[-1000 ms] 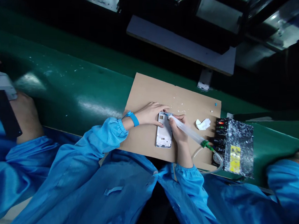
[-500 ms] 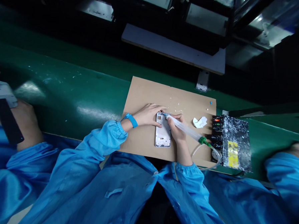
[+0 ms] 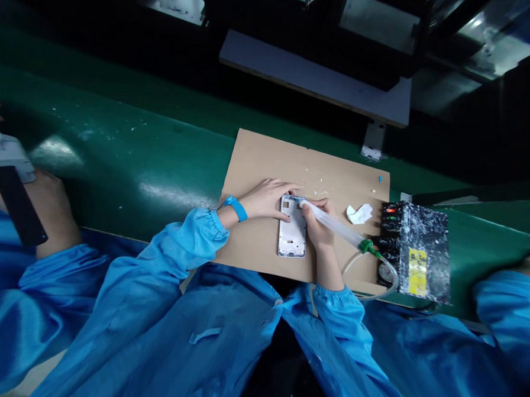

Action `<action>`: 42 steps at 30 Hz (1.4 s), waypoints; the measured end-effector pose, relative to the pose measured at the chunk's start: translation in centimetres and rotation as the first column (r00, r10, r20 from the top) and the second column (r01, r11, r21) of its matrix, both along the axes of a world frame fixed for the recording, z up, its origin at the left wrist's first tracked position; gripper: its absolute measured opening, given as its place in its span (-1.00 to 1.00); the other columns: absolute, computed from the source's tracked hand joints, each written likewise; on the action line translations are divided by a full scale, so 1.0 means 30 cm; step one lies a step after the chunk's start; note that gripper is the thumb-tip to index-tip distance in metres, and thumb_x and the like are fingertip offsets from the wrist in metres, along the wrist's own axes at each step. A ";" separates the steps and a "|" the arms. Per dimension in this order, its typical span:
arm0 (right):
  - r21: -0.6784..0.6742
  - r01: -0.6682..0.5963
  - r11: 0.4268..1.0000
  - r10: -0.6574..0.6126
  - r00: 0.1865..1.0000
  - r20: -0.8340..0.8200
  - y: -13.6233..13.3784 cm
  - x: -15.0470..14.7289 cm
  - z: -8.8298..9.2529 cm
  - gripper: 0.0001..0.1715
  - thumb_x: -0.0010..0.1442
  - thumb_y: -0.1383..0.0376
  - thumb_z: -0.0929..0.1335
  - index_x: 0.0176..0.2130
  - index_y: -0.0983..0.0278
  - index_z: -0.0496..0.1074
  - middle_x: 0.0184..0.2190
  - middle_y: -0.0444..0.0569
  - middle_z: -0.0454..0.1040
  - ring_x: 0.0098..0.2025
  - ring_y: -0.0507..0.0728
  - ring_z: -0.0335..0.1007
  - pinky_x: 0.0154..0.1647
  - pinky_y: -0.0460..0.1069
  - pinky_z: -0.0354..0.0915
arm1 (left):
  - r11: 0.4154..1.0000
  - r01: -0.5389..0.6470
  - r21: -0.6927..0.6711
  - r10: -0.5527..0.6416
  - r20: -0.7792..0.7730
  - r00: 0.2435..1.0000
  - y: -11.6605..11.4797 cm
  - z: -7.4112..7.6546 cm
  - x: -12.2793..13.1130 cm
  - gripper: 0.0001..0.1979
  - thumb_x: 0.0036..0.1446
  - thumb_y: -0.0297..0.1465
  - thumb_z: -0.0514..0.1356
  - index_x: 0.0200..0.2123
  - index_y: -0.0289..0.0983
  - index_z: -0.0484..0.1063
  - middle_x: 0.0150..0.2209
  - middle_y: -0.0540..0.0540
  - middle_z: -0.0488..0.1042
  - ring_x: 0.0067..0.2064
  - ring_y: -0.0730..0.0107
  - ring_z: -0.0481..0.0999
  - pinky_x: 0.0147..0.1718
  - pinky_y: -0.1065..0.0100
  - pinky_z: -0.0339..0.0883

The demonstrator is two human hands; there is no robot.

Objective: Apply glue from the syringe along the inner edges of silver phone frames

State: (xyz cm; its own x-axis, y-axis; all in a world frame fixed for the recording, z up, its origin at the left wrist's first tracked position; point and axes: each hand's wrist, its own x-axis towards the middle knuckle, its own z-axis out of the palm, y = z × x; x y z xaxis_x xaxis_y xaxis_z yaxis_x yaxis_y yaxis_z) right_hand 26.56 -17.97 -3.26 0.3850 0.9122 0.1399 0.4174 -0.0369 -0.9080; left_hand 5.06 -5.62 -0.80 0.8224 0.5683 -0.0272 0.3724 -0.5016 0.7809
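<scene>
A light phone frame (image 3: 292,231) lies on a sheet of brown cardboard (image 3: 262,157). My left hand (image 3: 268,201), with a blue band at the wrist, grips the frame's upper left edge between thumb and fingers. In my right hand (image 3: 318,225) is a translucent syringe (image 3: 338,227), its tip at the top of the frame, slanting down to the right. A green fitting (image 3: 366,246) joins its rear end to a clear tube (image 3: 394,276). The exact contact of the tip is too small to tell.
Right of the cardboard stands a speckled black box (image 3: 426,248) with a yellow label. Crumpled white paper (image 3: 359,214) lies nearby. Another phone frame (image 3: 373,142) rests under a shelf (image 3: 316,77). Other people's hands are at both sides.
The whole view has shifted slightly, so the board and box appear a little further right and higher. Both hands keep their hold on the frame and syringe.
</scene>
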 end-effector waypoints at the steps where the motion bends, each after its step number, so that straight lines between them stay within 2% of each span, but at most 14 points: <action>1: -0.002 -0.001 1.000 0.000 1.000 -0.010 -0.001 0.001 -0.004 -0.35 0.37 -0.32 0.54 -0.17 0.17 0.48 -0.26 0.00 0.65 -0.27 0.25 0.59 -0.22 0.13 0.46 | 1.000 -0.001 0.001 0.001 -0.001 1.000 0.000 0.000 0.000 -0.04 0.09 -0.24 0.65 0.49 -0.07 0.36 0.36 -0.16 0.59 0.42 -0.12 0.47 0.42 -0.09 0.26; 9: 0.005 -0.015 1.000 0.016 0.998 -0.064 -0.001 0.004 -0.021 -0.34 0.38 -0.33 0.55 -0.16 0.16 0.46 -0.24 0.01 0.66 -0.26 0.25 0.59 -0.21 0.13 0.46 | 1.000 0.002 0.015 -0.002 0.005 1.000 0.000 -0.004 -0.001 -0.03 0.09 -0.23 0.64 0.51 -0.03 0.35 0.34 -0.14 0.60 0.41 -0.13 0.48 0.40 -0.10 0.27; 19: 0.002 -0.004 1.000 0.004 0.999 -0.045 0.003 -0.009 0.008 -0.31 0.33 -0.36 0.55 -0.22 0.14 0.43 -0.36 -0.04 0.62 -0.36 0.24 0.56 -0.31 0.12 0.45 | 1.000 0.004 0.008 -0.004 -0.016 1.000 0.001 0.005 -0.001 -0.03 0.10 -0.22 0.64 0.50 -0.06 0.35 0.36 -0.16 0.59 0.42 -0.13 0.47 0.42 -0.09 0.26; 29: 0.005 0.005 1.000 -0.004 0.999 -0.046 0.007 -0.006 0.000 -0.30 0.33 -0.38 0.54 -0.22 0.14 0.44 -0.31 0.00 0.65 -0.31 0.27 0.60 -0.25 0.15 0.48 | 1.000 0.004 0.019 -0.004 -0.008 1.000 0.002 -0.004 0.000 -0.04 0.10 -0.21 0.64 0.50 -0.05 0.36 0.35 -0.15 0.60 0.41 -0.15 0.47 0.40 -0.11 0.28; 42: 0.003 0.026 1.000 -0.025 0.998 -0.056 0.007 -0.020 0.022 -0.27 0.30 -0.40 0.54 -0.25 0.14 0.41 -0.38 -0.07 0.60 -0.39 0.21 0.52 -0.35 0.08 0.39 | 1.000 0.010 0.010 -0.010 -0.021 1.000 0.002 0.001 0.001 -0.03 0.11 -0.21 0.64 0.51 -0.08 0.36 0.36 -0.16 0.58 0.40 -0.14 0.46 0.40 -0.06 0.26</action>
State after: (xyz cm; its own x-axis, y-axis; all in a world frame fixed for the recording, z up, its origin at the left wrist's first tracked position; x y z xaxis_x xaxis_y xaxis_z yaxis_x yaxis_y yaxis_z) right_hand 25.95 -17.76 -2.61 0.4154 0.9016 0.1208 0.3651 -0.0436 -0.9299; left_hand 5.08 -5.56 -0.76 0.8274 0.5603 -0.0387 0.3836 -0.5134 0.7676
